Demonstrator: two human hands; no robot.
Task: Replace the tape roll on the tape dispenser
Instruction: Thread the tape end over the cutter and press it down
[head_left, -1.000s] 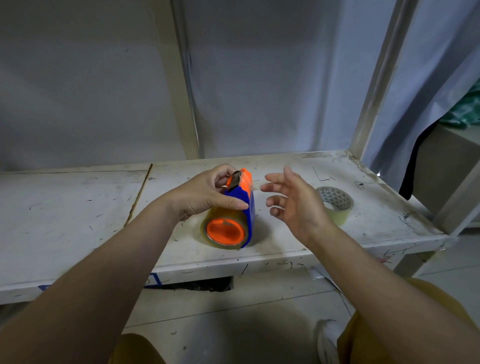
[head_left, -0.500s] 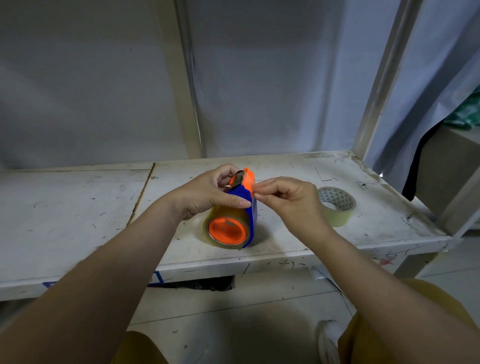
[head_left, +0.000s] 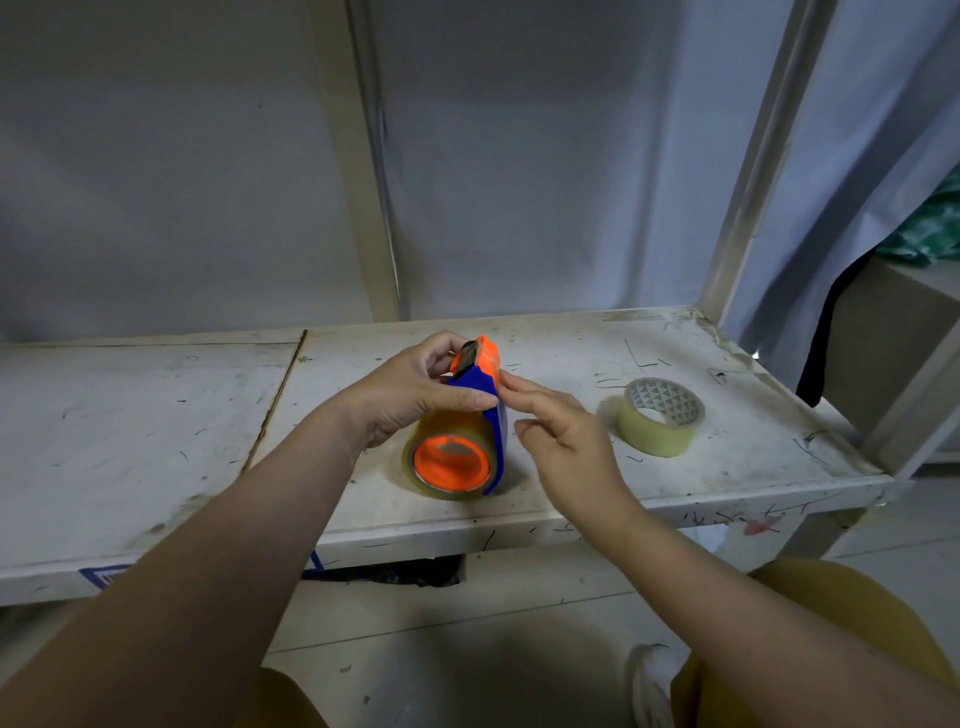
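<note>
A blue and orange tape dispenser (head_left: 480, 395) stands on the white table (head_left: 156, 426), with a clear tape roll (head_left: 441, 486) seated on its orange hub. My left hand (head_left: 410, 395) grips the dispenser from the left, thumb across its blue body, fingers near the metal blade at the top. Just right of the dispenser is my right hand (head_left: 558, 436), fingers apart and nothing in them, fingertips touching or nearly touching the blue side. A second, thinner tape roll (head_left: 660, 418) lies flat on the table further right.
The table's front edge (head_left: 467, 530) runs just below the dispenser. A seam (head_left: 275, 400) splits the tabletop on the left. White frame posts (head_left: 358, 156) and grey sheeting stand behind. My knees in yellow trousers (head_left: 831, 623) are below the table.
My right hand went from apart to pinching at the dispenser's top, and now has let go and dropped lower with fingers spread. My left hand keeps its grip.
</note>
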